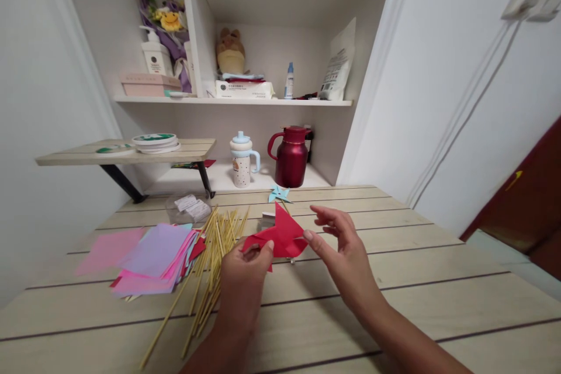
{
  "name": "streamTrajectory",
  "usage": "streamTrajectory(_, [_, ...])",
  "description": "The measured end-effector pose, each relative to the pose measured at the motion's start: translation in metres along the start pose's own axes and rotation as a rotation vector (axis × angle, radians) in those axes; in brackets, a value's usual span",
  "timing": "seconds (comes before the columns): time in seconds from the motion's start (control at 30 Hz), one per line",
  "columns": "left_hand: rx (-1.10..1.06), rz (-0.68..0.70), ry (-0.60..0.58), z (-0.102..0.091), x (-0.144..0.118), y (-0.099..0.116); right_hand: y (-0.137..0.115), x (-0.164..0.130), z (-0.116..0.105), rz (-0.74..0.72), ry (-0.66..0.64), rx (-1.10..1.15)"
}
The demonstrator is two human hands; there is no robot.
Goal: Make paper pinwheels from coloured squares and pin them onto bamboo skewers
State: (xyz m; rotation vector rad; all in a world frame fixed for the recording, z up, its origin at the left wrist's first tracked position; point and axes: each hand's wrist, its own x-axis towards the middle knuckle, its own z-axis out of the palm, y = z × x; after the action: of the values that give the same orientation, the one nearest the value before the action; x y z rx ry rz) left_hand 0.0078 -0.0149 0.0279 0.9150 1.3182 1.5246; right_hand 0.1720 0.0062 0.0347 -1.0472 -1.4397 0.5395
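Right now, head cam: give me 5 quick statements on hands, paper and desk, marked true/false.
1. The left hand pinches the red paper. True.
2. The right hand has a stick in its grip. False: its fingers are spread and a fingertip touches the red paper's edge; it holds no stick.
3. The sticks lie on the desk left of the hands, beside the paper stack. True.
4. A blue pinwheel lies on the desk beyond the red paper. True.
5. The red jug stands on the top shelf. False: it stands at the back, below the shelf, next to the cup.
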Motion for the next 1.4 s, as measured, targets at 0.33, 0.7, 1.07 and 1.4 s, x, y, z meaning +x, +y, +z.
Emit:
streamTrajectory(0.33, [0.384, 0.441, -0.015, 0.002, -0.005, 0.006, -0.003, 0.006, -0.002, 0.302, -0.368, 0.323])
streamTrajectory(0.7, [0.365, 0.473, -0.021, 0.004, -0.003, 0.004, -0.008, 0.007, -0.004, 0.242, -0.414, 0.241])
streamTrajectory(1.07, [0.386, 0.443, -0.031, 0.004, -0.006, 0.002, -0.005, 0.003, 0.001, 0.355, -0.369, 0.264])
streamTrajectory(1.4, [0.018, 0.079, 0.171, 0.004, 0.015, -0.013, 0.004, 0.008, 0.008, 0.646, -0.137, 0.841])
